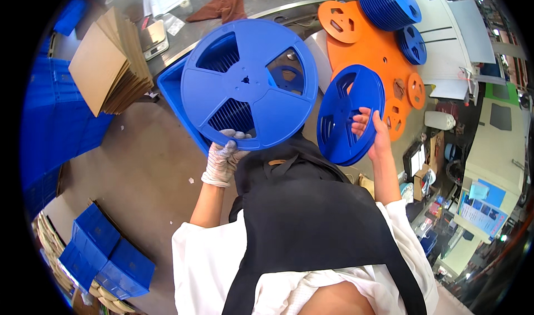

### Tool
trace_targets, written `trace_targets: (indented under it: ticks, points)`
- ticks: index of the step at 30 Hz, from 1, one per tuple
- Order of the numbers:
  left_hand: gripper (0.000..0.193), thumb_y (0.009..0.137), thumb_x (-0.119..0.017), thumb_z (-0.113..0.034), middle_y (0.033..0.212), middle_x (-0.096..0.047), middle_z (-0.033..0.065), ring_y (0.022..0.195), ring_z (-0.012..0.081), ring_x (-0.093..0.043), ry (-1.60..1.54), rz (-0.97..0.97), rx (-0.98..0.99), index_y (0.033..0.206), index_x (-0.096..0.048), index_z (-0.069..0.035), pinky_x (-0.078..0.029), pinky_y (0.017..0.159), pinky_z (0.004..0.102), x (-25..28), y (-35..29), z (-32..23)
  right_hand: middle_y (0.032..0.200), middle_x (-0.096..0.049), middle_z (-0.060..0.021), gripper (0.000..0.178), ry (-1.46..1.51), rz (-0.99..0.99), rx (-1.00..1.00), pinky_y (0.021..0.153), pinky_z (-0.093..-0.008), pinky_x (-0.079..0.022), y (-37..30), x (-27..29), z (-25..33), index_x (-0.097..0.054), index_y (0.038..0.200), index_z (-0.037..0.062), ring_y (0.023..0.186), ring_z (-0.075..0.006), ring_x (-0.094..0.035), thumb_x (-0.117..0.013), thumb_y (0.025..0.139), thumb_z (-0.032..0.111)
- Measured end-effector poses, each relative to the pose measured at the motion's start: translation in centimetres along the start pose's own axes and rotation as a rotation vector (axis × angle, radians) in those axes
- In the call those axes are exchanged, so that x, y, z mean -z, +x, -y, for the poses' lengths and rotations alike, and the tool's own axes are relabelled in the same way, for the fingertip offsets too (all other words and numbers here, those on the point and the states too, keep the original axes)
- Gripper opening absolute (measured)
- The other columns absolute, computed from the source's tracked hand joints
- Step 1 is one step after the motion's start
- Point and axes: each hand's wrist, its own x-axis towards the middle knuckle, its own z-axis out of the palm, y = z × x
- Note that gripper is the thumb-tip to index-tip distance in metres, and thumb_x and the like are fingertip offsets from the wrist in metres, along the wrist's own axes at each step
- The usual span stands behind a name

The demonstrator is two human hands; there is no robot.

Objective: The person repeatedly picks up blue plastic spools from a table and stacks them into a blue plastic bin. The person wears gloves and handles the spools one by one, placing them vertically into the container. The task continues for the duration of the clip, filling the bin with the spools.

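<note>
My left hand [221, 165], in a whitish glove, is closed on the lower rim of a large blue reel [217, 89], its fingertips coming through a cutout. This reel is held above a blue bin [169, 84]; through its cutouts several blue reel edges show in a row. On the right, my bare right hand [377, 137] grips a small set of blue reels [332, 112], tilted and pressed face to face. Its fingers reach into a cutout and the thumb lies along the rim. How many reels it holds I cannot tell.
Beyond my right hand stands an orange plate [356, 45] with round orange discs, bearing blue reel stacks [389, 6]. Brown cardboard sheets [100, 62] stand at the left near a small scale [156, 49]. Blue crates [67, 103] line the left side. A brown cloth [221, 8] lies on the metal table.
</note>
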Motion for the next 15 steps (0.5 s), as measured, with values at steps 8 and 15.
trace_targets:
  ticks: [8,15]
  points:
    - [0.028,0.091,-0.061,0.0,0.113,-0.064,0.016,0.108,0.0332,-0.064,0.138,-0.243,-0.026,0.117,-0.054,-0.002,-0.061,0.087,0.0459,2.2,-0.6,-1.0,0.088,-0.064,-0.0077,0.047,-0.031,-0.048,0.031,0.07,-0.03,-0.054,0.2,0.0,-2.1,-0.056,0.121,0.0008,0.075,-0.0154,-0.063,-0.055,0.099,0.042]
    - [0.029,0.093,-0.053,0.003,0.114,-0.062,0.0129,0.103,0.0285,-0.063,0.579,-0.763,-0.044,0.119,-0.053,-0.009,-0.056,0.082,0.0455,10.9,3.6,-0.5,0.084,-0.063,-0.0072,0.05,0.02,-0.21,-0.027,0.066,-0.0314,-0.055,-0.3,-0.2,-3.6,-0.055,0.117,0.0024,0.069,-0.0166,-0.062,-0.05,0.099,0.049]
